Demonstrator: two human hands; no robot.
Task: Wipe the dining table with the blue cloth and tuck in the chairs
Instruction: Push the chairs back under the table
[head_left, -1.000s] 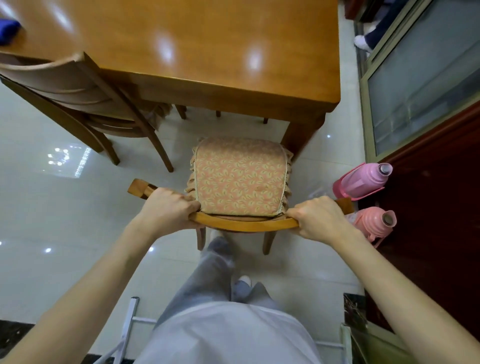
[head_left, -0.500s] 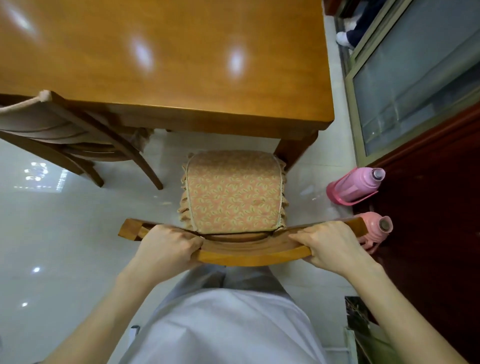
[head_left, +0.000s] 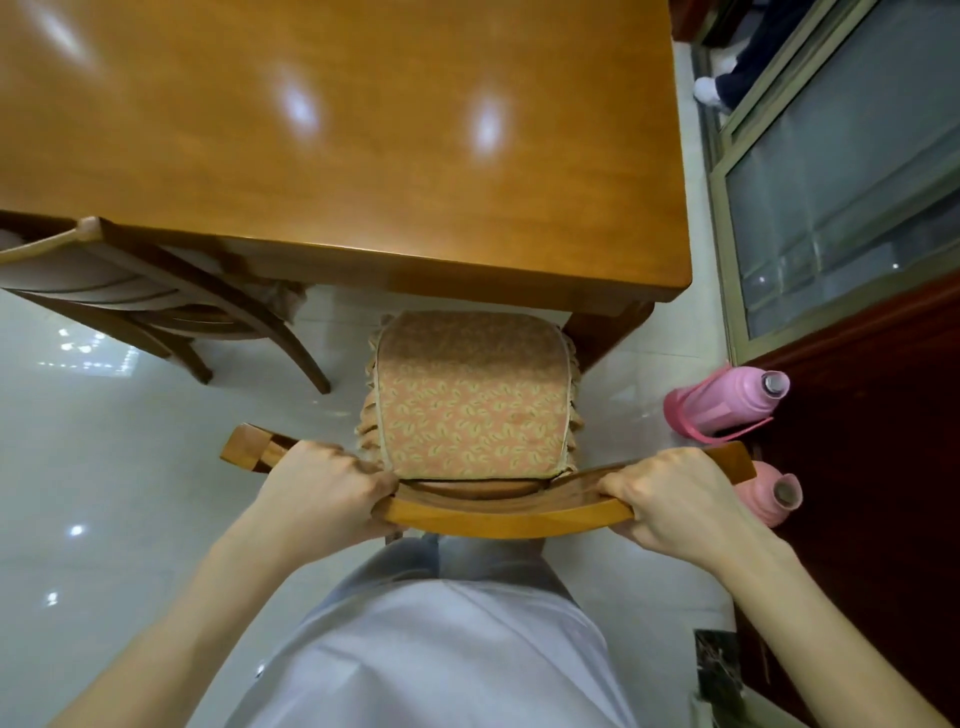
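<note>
- The left hand (head_left: 322, 493) and the right hand (head_left: 670, 499) each clench the curved top rail of the chair (head_left: 509, 515), one near each end. The seat's front edge sits just under the near edge of the surface (head_left: 337, 130), with most of the cushion (head_left: 467, 410) out in the open. I judge this chair only partly tucked.
- The table leg (head_left: 605, 338) stands just beside the seat's right front corner. A push that veers right would likely knock the seat or a chair leg against it and leave the chair crooked.
- Two pink flasks stand on the floor (head_left: 104, 467) at the right. The upper flask (head_left: 727, 408) is near the seat, and the lower flask (head_left: 769, 493) is just beside the rail's right end and the right hand. Swinging the chair's back to the right could tip one over.
- The glossy floor looks slick. A hard shove may send the chair sliding fast, so that the rail or the knuckles strike the edge of the surface.
- The frilled cushion looks loose on the seat. It could snag under the edge of the surface and bunch up.
- The second chair (head_left: 130, 291) at the left stands angled and partly out from the surface, so it probably needs tucking too.
- The blue cloth is not in view, so I cannot tell whether the wiping is done.
</note>
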